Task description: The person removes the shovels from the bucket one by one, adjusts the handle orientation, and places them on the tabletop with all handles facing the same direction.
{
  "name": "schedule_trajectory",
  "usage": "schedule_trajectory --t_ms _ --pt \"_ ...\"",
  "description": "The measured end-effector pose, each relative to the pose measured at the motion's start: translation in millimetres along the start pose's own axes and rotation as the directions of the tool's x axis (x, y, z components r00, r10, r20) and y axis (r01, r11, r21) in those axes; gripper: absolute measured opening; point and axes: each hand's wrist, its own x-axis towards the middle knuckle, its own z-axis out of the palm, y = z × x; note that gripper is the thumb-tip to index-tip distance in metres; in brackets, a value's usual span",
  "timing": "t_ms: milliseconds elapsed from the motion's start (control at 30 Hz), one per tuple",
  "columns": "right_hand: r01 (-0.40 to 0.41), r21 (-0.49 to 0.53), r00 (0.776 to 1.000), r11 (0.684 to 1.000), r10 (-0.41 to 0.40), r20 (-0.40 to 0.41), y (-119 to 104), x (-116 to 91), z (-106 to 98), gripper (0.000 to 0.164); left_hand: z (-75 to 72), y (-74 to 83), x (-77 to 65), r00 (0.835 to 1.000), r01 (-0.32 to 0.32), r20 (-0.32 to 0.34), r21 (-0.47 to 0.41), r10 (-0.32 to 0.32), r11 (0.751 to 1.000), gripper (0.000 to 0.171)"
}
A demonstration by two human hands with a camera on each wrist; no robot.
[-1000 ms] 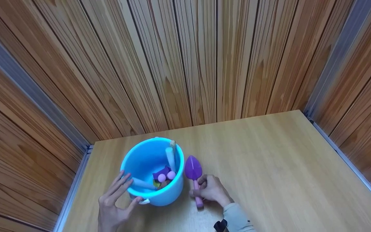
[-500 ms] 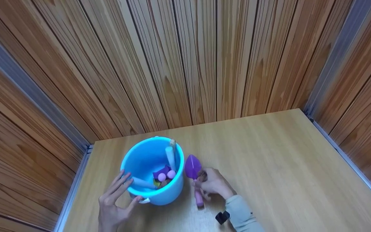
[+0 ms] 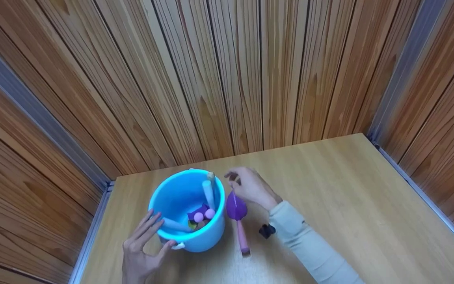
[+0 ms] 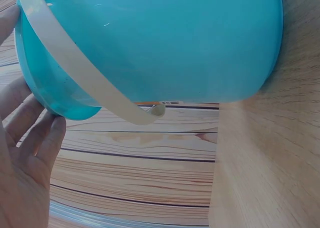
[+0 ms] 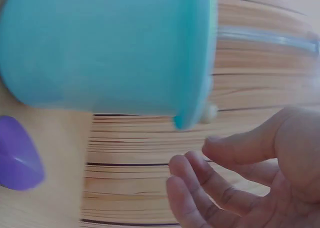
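Observation:
A light-blue toy bucket [image 3: 207, 241] stands upright on the wooden table. My left hand [image 3: 142, 246] rests on its left rim with spread, fairly straight fingers; the thumb lies near the white handle [image 4: 85, 70]. Right of the bucket a toy trowel [image 3: 237, 207] lies on the table, purple blade away from me and pink grip toward me. Above the blade, beside the bucket's far right rim, hovers my right hand [image 3: 250, 187]. Its fingers are loosely bent, and nothing shows between them in the right wrist view. Inside the bucket are pale-blue handles [image 3: 208, 193] and a purple piece with pink balls [image 3: 198, 217].
Wood-panelled walls [image 3: 242, 79] stand behind the table and at both sides. The bare tabletop [image 3: 341, 205] stretches out to the right of the trowel. A black wrist device [image 3: 267, 231] sits by the right sleeve.
My right hand has let go of the trowel and moved away from me, up beside the bucket's far right rim. The trowel stays on the table. My left hand keeps its place on the rim.

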Motion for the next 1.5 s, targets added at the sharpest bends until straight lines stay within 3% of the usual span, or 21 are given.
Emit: schedule_trajectory --t_ms 167,333,400,533,600,767,967,1200,1367,1500 --pt "0.086 -0.140 0.996 0.986 -0.084 0.019 -39 8 2 0.031 -3.4 0.3 -3.1 1.000 0.025 0.015 0.014 -0.025 1.000 0.065" --pt "0.171 -0.296 0.985 0.940 -0.157 0.072 -71 9 24 0.040 -5.0 1.2 -5.5 0.999 0.044 0.018 0.016 -0.044 0.999 0.064" --pt "0.234 -0.381 0.972 0.894 -0.208 0.107 -79 12 34 0.043 -3.0 1.2 -4.6 0.999 0.037 0.013 0.011 -0.038 0.999 0.064" --pt "0.382 -0.543 0.924 0.748 -0.315 0.217 -86 23 52 0.042 3.0 0.5 -0.9 1.000 0.005 -0.001 0.001 -0.005 1.000 0.063" --pt "0.422 -0.582 0.906 0.695 -0.320 0.275 -85 29 60 0.040 5.5 -0.5 0.1 1.000 -0.024 -0.010 -0.016 0.024 1.000 0.063" --pt "0.420 -0.567 0.887 0.708 -0.190 0.420 -79 38 80 0.036 5.3 -2.1 -0.5 0.997 -0.068 -0.022 -0.054 0.067 0.996 0.062" --pt "0.408 -0.669 0.875 0.621 -0.057 0.480 -80 45 100 0.036 2.5 -3.0 -1.2 0.998 -0.056 -0.015 -0.058 0.056 0.997 0.062" --pt "0.253 -0.679 0.853 0.689 0.172 0.493 -85 43 113 0.030 1.9 -2.3 -0.8 1.000 -0.002 0.000 -0.030 0.002 1.000 0.062" --pt "0.182 -0.703 0.842 0.688 0.260 0.473 -87 43 119 0.027 1.2 -0.5 -0.4 0.999 0.035 0.005 -0.015 -0.035 0.999 0.062" --pt "0.144 -0.701 0.839 0.699 0.290 0.461 -89 43 121 0.026 1.3 -0.3 0.6 1.000 0.025 0.004 -0.028 -0.025 0.999 0.060"
